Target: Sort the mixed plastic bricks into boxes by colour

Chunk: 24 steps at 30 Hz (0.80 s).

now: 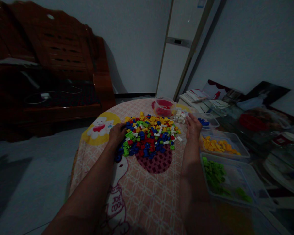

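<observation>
A mixed pile of small building bricks (147,135) in yellow, blue, green, red and white lies on the patterned tablecloth (152,195). My left hand (117,134) rests at the pile's left edge; its fingertips are partly hidden, and I cannot make out whether it holds anything. My right hand (193,126) is to the right of the pile with its fingers apart and nothing visible in them. Beside its fingertips are white bricks (180,116), apparently in a clear container. Blue bricks (203,121) sit in a clear box just right of this hand.
Behind the pile stands a round clear tub (164,107) with red bricks. Clear boxes on the right hold yellow bricks (218,146) and green bricks (214,173). A glass table with papers (193,96) and bags is farther right. A wooden bench (63,58) stands back left.
</observation>
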Available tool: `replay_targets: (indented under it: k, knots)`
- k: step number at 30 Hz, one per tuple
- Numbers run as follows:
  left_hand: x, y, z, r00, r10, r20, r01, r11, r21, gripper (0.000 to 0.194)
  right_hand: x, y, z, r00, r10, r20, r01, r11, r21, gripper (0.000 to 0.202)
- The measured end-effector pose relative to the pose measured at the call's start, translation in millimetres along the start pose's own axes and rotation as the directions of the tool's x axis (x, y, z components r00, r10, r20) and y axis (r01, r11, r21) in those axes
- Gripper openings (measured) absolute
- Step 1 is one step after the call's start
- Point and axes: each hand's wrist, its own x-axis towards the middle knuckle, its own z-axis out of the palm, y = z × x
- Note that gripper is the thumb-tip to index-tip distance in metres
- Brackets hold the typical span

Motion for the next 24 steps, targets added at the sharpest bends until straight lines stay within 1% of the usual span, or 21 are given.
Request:
replay_targets:
  k: [2,4,6,7,8,10,13,15,16,17,18,21,24]
  knots:
    - [0.1,0.6,0.0,1.000,-0.003,-0.002,0.003,1.000,-0.005,0.043,-10.8,-10.4,6.6,0.987,0.054,0.150,-0.049,0.998,-0.036,0.033]
    - [0.2,1.4,0.0,1.000,-0.008,0.004,0.008,1.000,-0.005,0.043,-20.7,-20.4,13.3,0.946,0.144,0.289,-0.110,0.985,-0.132,0.026]
    - [0.3,1.8,0.0,1.000,-0.012,0.013,0.012,1.000,-0.003,0.043,-29.1,-29.0,19.1,0.901,0.228,0.369,-0.125,0.951,-0.282,0.017]
    - [0.4,1.8,0.1,1.000,-0.013,0.016,0.014,1.000,-0.001,0.043,-32.8,-32.7,21.5,0.872,0.278,0.403,-0.123,0.921,-0.370,0.010]
    - [0.5,1.6,0.4,1.000,-0.014,0.020,0.014,1.000,0.002,0.043,-36.2,-35.9,23.6,0.831,0.336,0.442,-0.112,0.881,-0.459,0.007]
    - [1.0,0.7,1.0,1.000,-0.013,0.022,0.013,1.000,0.013,0.044,-42.2,-40.6,27.1,0.749,0.433,0.502,-0.061,0.799,-0.598,0.007]
    - [1.6,-1.0,2.0,1.000,-0.004,0.017,0.004,1.000,0.016,0.043,-49.0,-42.5,31.6,0.643,0.519,0.563,0.045,0.708,-0.705,0.009]
    - [1.6,-1.5,2.1,1.000,0.002,0.010,-0.002,1.000,0.010,0.043,-52.2,-40.1,34.3,0.573,0.562,0.597,0.105,0.672,-0.733,0.010]
    - [1.5,-1.5,1.9,1.000,0.004,0.010,-0.004,1.000,0.012,0.042,-53.5,-38.1,35.7,0.545,0.579,0.606,0.126,0.659,-0.742,0.010]
    - [1.4,-1.3,1.6,1.000,0.005,0.011,-0.005,1.000,0.016,0.042,-54.6,-35.8,37.0,0.530,0.590,0.609,0.142,0.646,-0.750,0.011]
    - [1.2,-1.1,1.3,1.000,0.005,0.013,-0.005,1.000,0.019,0.042,-55.6,-33.6,38.1,0.526,0.599,0.604,0.155,0.631,-0.760,0.013]
    - [0.9,-0.5,0.6,1.000,0.007,0.013,-0.007,1.000,0.023,0.043,-56.8,-29.4,40.0,0.551,0.603,0.577,0.172,0.594,-0.786,0.011]
    - [1.2,-0.9,0.9,1.000,0.003,0.015,-0.004,1.000,0.022,0.042,-55.0,-29.9,38.1,0.558,0.597,0.577,0.135,0.621,-0.772,0.013]
